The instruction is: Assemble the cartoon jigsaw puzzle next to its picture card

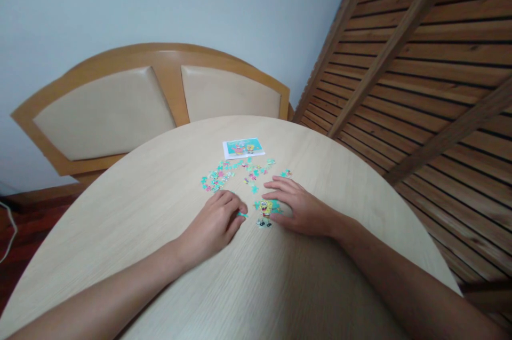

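A partly joined jigsaw section [264, 209] with a yellow cartoon figure on turquoise lies on the table. My right hand [298, 205] rests over its right side, fingers spread, covering part of it. To the left, my left hand [222, 216] pinches a small turquoise puzzle piece [242, 215] between thumb and forefinger, just above or on the tabletop. Beyond the hands lie several loose puzzle pieces [216, 179] in turquoise, pink and yellow. Behind them is a reference picture card [244, 148] showing a pink and a yellow figure.
The round pale wooden table [168, 190] spans the view. A bench [176, 89] with cream padded backrest panels stands behind it, against a light wall. A slatted wooden panel [420, 89] rises on the right. At the far left, a pale cable [12, 230] hangs near the floor.
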The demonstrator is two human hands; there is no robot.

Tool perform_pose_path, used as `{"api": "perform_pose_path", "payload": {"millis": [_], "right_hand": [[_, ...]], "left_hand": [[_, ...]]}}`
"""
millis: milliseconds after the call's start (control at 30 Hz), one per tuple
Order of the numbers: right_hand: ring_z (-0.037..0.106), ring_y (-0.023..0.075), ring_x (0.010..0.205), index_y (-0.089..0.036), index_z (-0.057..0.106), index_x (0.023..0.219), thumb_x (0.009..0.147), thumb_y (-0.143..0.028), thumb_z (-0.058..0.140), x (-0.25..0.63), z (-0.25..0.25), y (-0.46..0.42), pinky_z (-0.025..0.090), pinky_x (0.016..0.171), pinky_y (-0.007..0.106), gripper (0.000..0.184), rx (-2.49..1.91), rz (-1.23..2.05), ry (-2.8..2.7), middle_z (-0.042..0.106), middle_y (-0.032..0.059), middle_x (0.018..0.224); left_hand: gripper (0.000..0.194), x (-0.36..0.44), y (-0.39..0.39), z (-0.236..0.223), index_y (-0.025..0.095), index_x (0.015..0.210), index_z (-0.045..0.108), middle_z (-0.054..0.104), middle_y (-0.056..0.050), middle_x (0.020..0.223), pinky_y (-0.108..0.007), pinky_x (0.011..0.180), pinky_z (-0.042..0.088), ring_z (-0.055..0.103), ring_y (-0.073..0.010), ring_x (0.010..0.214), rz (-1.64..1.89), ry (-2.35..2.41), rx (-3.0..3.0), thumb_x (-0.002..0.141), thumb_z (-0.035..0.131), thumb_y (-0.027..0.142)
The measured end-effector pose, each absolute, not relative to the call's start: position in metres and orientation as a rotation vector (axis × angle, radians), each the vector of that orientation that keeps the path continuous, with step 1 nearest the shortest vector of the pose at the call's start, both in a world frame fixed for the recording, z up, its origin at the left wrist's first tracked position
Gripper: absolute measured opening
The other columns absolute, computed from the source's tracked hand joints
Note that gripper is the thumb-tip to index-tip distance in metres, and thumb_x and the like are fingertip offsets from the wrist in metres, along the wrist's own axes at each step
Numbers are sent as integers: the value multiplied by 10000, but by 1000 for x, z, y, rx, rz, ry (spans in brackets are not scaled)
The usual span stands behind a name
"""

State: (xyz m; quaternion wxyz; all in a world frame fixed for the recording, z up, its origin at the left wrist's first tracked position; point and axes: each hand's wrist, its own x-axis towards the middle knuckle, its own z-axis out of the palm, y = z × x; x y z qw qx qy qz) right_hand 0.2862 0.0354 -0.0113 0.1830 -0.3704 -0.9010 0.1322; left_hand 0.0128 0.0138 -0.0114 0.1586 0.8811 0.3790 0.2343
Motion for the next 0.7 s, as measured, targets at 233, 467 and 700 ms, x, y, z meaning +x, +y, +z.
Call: {"api": "perform_pose_path", "payload": {"millis": [233, 467, 700], "right_hand": [[558, 295, 1229, -199, 682, 1224, 851, -371, 728, 278, -2, 29, 416, 1099, 486, 413, -873, 437, -2565, 673, 119, 1222], [576, 283, 1110, -202, 693, 1215, 884, -387, 700, 270, 0, 24, 461, 1004, 450, 379, -887, 419, -2571, 661, 112, 1105], [564, 281, 1087, -217, 696, 1220, 866, -389, 734, 266, -3, 22, 459, 983, 440, 396, -881, 393, -2576, 642, 100, 1085]], "left_hand": [[173, 16, 13, -13, 233, 1115, 659, 669, -70, 1021, -435, 919, 474, 576, -252, 1031, 728, 1029, 2487, 1003, 530, 204], [161, 24, 7, -9, 240, 982, 724, 734, -44, 951, -430, 906, 478, 635, -234, 961, 815, 1057, 2341, 1011, 581, 308], [108, 23, 8, -16, 258, 994, 745, 736, -39, 958, -427, 894, 500, 647, -236, 956, 880, 1087, 2212, 960, 656, 308]]}}
